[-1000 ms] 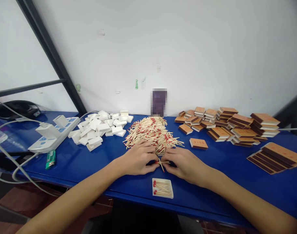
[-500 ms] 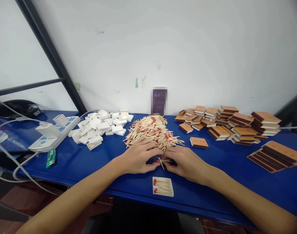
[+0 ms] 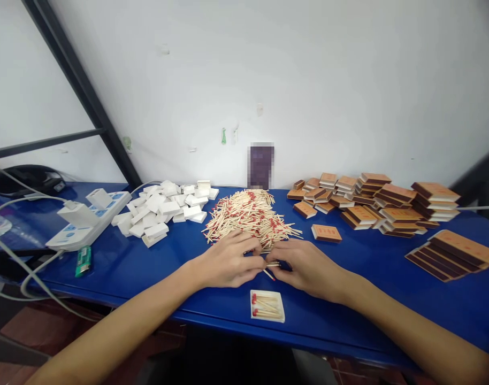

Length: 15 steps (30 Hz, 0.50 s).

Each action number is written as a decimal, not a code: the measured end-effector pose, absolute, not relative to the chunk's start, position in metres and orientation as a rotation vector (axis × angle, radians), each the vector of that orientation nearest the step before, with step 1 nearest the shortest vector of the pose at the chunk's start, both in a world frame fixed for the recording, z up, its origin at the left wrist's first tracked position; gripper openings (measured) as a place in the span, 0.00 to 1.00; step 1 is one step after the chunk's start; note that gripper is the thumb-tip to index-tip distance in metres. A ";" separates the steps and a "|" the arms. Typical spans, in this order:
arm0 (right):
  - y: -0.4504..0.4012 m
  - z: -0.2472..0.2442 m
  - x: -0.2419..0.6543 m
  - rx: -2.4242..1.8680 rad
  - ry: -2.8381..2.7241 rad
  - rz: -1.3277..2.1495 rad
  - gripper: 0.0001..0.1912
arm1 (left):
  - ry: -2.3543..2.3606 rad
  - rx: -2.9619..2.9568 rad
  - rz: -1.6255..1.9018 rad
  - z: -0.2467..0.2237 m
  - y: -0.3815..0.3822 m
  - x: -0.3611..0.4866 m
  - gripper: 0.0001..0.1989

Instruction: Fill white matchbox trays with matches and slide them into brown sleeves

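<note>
A large heap of red-tipped matches (image 3: pixel 250 214) lies on the blue table, with both hands at its front edge. My left hand (image 3: pixel 232 259) has its thumb and fingertips pinched on a loose match (image 3: pixel 269 275) that slants down to the right. Facing it, my right hand (image 3: pixel 304 267) pinches a few matches (image 3: pixel 273 264) lying crosswise between the hands. The fingertips partly hide them. Nearer the table's front edge sits a small white tray (image 3: pixel 283 307), holding several matches with their red heads to the left.
White empty trays (image 3: pixel 160 206) are piled at the left, near a power strip (image 3: pixel 108 216) and a green battery-like item (image 3: pixel 83 260). Matchbox stacks (image 3: pixel 397 214) stand at the right, one box (image 3: pixel 327 233) apart, flattened sleeves (image 3: pixel 455 254) in front. A wall rises behind.
My left thumb and fingers have closed together on the slanting match, which was lying across the others between the hands. My right hand has hardly moved.
</note>
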State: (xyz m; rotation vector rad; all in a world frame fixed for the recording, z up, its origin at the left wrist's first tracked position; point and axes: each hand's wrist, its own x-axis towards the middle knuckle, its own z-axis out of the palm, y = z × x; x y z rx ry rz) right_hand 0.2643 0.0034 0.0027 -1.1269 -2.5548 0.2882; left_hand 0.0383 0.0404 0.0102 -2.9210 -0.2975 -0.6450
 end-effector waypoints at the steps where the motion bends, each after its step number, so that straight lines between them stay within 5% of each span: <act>1: 0.003 0.003 0.265 -1.128 -2.545 0.284 0.09 | -0.294 -2.925 -0.675 0.010 0.040 0.038 0.06; 10: -0.002 0.014 0.265 -1.098 -2.438 0.415 0.08 | -0.361 -3.031 -1.349 0.018 0.040 0.037 0.02; 15: -0.006 0.022 0.261 -1.100 -2.408 0.489 0.08 | -0.580 -2.951 -1.410 0.018 0.042 0.033 0.17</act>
